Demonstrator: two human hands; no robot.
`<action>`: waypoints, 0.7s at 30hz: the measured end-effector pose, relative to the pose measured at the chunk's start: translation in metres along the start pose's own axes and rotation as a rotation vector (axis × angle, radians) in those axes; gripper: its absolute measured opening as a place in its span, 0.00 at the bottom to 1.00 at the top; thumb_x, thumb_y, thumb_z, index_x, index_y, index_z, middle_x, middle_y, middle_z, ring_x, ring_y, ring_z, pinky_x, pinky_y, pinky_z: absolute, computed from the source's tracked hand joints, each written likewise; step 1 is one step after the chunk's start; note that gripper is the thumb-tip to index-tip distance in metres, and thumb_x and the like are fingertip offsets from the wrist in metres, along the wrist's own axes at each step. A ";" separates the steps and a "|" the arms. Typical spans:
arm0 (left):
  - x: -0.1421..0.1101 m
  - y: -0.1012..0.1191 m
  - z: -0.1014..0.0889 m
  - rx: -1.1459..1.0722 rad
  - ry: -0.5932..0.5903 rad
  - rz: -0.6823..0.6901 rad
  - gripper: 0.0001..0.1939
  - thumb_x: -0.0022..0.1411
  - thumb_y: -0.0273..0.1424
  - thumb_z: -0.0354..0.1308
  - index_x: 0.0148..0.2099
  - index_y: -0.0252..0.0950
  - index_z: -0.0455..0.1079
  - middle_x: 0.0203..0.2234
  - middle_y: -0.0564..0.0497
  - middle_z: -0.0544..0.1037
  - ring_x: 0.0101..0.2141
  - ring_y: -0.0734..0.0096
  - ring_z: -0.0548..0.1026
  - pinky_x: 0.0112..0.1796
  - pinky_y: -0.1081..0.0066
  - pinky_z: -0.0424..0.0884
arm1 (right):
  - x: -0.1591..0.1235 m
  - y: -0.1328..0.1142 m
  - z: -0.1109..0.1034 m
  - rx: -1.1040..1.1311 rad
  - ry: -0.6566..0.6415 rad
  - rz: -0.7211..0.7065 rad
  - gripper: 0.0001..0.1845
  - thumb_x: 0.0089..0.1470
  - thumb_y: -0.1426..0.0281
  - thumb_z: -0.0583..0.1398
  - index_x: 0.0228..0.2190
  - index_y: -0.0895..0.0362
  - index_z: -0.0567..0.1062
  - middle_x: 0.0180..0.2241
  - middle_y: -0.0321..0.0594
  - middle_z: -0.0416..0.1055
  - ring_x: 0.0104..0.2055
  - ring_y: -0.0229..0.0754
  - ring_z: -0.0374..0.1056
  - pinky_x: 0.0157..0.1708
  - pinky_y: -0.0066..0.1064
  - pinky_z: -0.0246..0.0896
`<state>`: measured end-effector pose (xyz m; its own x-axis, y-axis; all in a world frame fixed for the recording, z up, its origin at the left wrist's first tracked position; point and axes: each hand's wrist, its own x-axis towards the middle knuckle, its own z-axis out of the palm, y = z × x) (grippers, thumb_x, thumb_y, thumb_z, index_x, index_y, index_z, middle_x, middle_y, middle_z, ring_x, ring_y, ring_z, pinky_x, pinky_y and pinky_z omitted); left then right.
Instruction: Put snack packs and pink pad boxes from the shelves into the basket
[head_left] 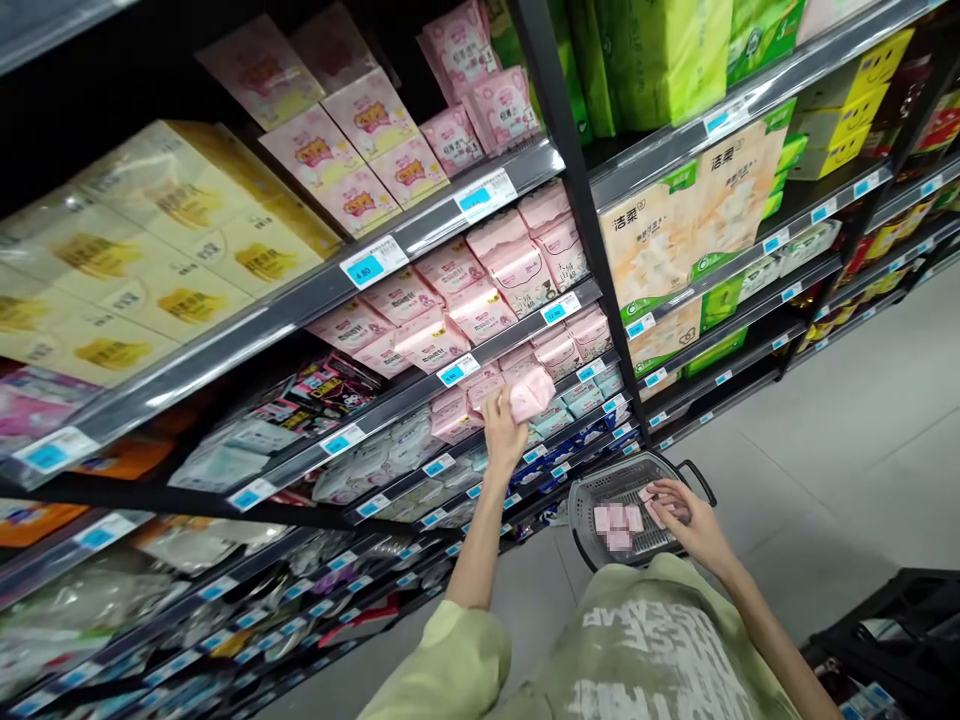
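My left hand (504, 430) is closed round a pink pack (532, 393), held just in front of a shelf with rows of similar pink packs (454, 415). Several pink packs (616, 522) lie inside a grey plastic shopping basket (581, 525) with a dark handle. Over the basket's right side, my right hand (686, 515) has its fingers bent round a small pink pack (651, 503), partly hidden by them. Pale green packs (583, 398) sit on the shelf just beyond my left hand.
Shelf edges with blue price tags (373, 262) run along the left. Higher up are yellow tissue packs (187, 210) and pink boxes (371, 115). A black upright (574, 160) divides the shelving. Grey floor tiles (810, 440) lie to the right, with dark crates (892, 630) lower right.
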<state>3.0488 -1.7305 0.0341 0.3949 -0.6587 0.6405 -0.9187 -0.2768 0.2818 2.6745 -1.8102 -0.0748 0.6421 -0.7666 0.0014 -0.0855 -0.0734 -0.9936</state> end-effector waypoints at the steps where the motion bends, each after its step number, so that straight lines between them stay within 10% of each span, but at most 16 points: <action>1: 0.011 -0.007 -0.001 0.055 -0.001 -0.005 0.39 0.60 0.22 0.59 0.73 0.35 0.57 0.63 0.34 0.66 0.65 0.44 0.63 0.66 0.45 0.61 | 0.000 0.001 -0.001 -0.012 -0.006 0.005 0.21 0.60 0.53 0.63 0.49 0.51 0.75 0.50 0.49 0.83 0.44 0.49 0.81 0.40 0.40 0.80; 11: 0.064 -0.014 0.010 0.303 -0.197 0.012 0.35 0.66 0.19 0.48 0.74 0.29 0.53 0.67 0.31 0.63 0.69 0.45 0.57 0.67 0.48 0.62 | 0.001 0.006 -0.007 -0.047 -0.081 0.019 0.22 0.59 0.50 0.63 0.47 0.52 0.78 0.46 0.49 0.84 0.44 0.54 0.81 0.38 0.43 0.79; 21: 0.115 -0.027 0.014 0.491 -0.493 -0.198 0.23 0.77 0.28 0.40 0.65 0.27 0.67 0.55 0.27 0.77 0.56 0.47 0.78 0.55 0.56 0.74 | 0.005 0.003 -0.005 -0.100 -0.160 0.008 0.21 0.61 0.50 0.63 0.44 0.53 0.79 0.43 0.49 0.84 0.39 0.50 0.80 0.34 0.38 0.76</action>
<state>3.1193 -1.8087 0.0898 0.6108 -0.7708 0.1810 -0.7740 -0.6295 -0.0685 2.6742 -1.8174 -0.0771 0.7533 -0.6568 -0.0324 -0.1612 -0.1366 -0.9774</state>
